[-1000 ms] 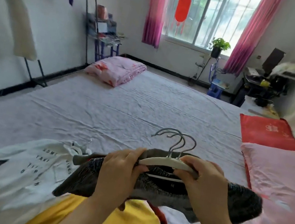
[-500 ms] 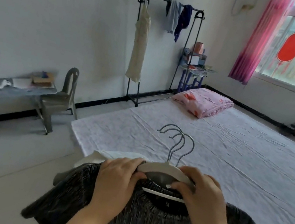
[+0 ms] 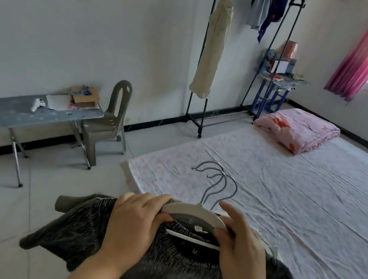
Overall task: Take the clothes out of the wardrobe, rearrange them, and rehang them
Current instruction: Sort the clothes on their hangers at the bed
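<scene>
"Clothes first: where are they?"

"A dark grey knitted sweater (image 3: pixel 156 268) is held out in front of the person, over the floor at the corner of the bed (image 3: pixel 288 205). It hangs on the top one of a stack of pale hangers (image 3: pixel 194 214), whose metal hooks (image 3: pixel 219 186) stick up side by side. The clothes rack (image 3: pixel 201 123) stands well apart against the wall, with a cream dress (image 3: pixel 210 53) on it."

"And the hands?"

"The left hand (image 3: pixel 134 223) has its fingers curled over the left shoulder of the hangers. The right hand (image 3: pixel 243 244) clasps the right shoulder the same way. Both are clenched on the stack and press the knit beneath."

"How will it handle?"

"Soft and floppy, I'd judge, and light. The sleeves droop off both sides, so the sweater itself gives no firm hold. The hangers are the stiff part, and taking them at the shoulders looks right for carrying. At the rail, one hand probably belongs just under the hooks, or the loose stack may fan apart and a garment slide off."
</scene>
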`<state>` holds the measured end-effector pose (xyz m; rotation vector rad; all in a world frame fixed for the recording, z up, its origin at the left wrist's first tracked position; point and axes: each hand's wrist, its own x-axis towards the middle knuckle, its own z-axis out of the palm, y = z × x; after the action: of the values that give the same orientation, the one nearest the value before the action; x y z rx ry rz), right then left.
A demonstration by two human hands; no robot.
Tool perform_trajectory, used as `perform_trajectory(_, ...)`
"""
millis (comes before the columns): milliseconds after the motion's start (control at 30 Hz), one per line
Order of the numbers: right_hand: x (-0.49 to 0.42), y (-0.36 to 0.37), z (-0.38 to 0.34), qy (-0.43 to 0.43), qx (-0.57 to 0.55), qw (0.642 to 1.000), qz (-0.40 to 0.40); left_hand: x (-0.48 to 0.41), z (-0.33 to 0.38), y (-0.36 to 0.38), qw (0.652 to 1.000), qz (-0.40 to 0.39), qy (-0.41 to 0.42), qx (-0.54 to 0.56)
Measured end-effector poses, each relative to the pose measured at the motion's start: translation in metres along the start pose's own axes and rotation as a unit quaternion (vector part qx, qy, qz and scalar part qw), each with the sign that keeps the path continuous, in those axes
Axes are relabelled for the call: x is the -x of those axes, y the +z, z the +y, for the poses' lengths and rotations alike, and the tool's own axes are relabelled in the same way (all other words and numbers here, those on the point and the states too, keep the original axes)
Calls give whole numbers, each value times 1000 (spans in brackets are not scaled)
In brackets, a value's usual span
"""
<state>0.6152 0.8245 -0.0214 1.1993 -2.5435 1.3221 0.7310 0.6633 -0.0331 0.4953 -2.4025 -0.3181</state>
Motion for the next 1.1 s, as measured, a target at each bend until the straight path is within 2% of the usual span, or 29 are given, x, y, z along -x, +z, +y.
perform_trajectory(200,-87,71,3,-66,12,996,55,-61,-82,24,1000,-1,-11,-12)
perform_trajectory(400,-175,120,17,-75,13,994,80,-133,-146,53,999,-18,-7,-29)
perform_trajectory(567,-221,150,32,-66,41,989,122,-185,-186,81,998,-60,26,5)
perform_trajectory(867,-258,234,44,105,137,972,162,-255,-284,158,962,-194,113,155)
perform_trajectory(967,-265,272,24,176,162,955,177,-276,-322,174,938,-226,154,211)
perform_trajectory(1100,-282,300,-17,228,194,935,192,-300,-356,175,914,-247,209,244)
